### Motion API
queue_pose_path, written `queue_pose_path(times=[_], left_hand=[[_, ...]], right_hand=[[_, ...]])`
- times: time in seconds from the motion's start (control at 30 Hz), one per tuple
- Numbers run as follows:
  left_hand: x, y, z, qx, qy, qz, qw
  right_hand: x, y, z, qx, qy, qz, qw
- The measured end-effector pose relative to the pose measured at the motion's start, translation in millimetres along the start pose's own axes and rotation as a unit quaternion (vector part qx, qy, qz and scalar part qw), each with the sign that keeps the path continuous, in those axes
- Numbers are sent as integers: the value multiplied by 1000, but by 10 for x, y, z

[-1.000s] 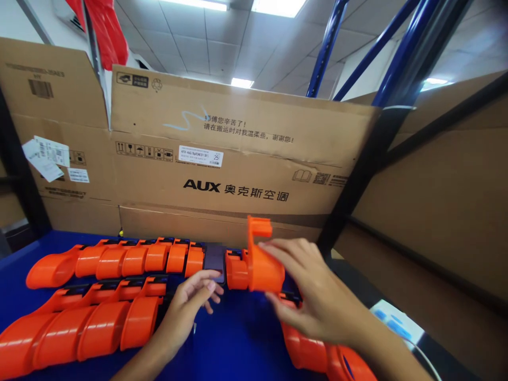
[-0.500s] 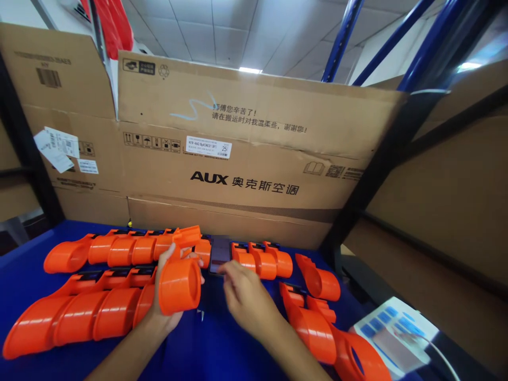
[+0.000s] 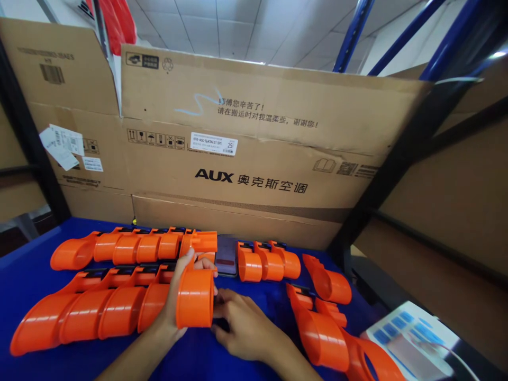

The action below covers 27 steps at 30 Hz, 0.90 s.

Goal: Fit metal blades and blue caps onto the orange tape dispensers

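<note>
My left hand (image 3: 179, 296) is wrapped round an orange plastic part (image 3: 194, 299) with a wide ring at its lower end and a ribbed arm (image 3: 202, 242) at the top. The ring faces right, in front of my palm. Close beside the ring's right edge, my right hand (image 3: 244, 323) has its fingers bent together; the fingertips are partly hidden, so what they hold cannot be made out. Behind the held part, a dark phone-like slab (image 3: 226, 254) lies on the blue surface (image 3: 222, 365).
Similar orange parts with black pieces stand in a back row (image 3: 127, 248), a front left row (image 3: 85, 312), a short group (image 3: 270, 262) and at right (image 3: 323, 338). A white device with blue keys (image 3: 408, 338) sits far right. Cardboard (image 3: 254, 180) walls the back.
My right hand has drawn back from the phone-like slab toward the held part's ring. My left hand has shifted slightly right with the orange part and turned it; the view has moved a little.
</note>
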<state>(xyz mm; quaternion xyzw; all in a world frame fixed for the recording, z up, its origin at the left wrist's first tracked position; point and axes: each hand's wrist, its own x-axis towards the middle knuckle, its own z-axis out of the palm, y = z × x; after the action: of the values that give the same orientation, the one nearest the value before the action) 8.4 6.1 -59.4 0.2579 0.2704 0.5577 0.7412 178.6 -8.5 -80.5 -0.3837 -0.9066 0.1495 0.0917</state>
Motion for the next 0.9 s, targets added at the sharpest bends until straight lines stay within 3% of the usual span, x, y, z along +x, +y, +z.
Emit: queue_pose_path(times=[0.3,0.53,0.7,0.9], left_hand=[[2,-87,-17,17,-22,-23,999],[34,-116,-60,29,-53,0,998],[52,-160,-98,52,-51,-7,997],[58,-216,-113,105,-22,10,994]], right_hand=[[-22,65,-7,-48,23,25,998],[31,80,51,-60,42,-19,997],[24,118,87,25,149,19,988],[21,260,62,119,261,92,954]])
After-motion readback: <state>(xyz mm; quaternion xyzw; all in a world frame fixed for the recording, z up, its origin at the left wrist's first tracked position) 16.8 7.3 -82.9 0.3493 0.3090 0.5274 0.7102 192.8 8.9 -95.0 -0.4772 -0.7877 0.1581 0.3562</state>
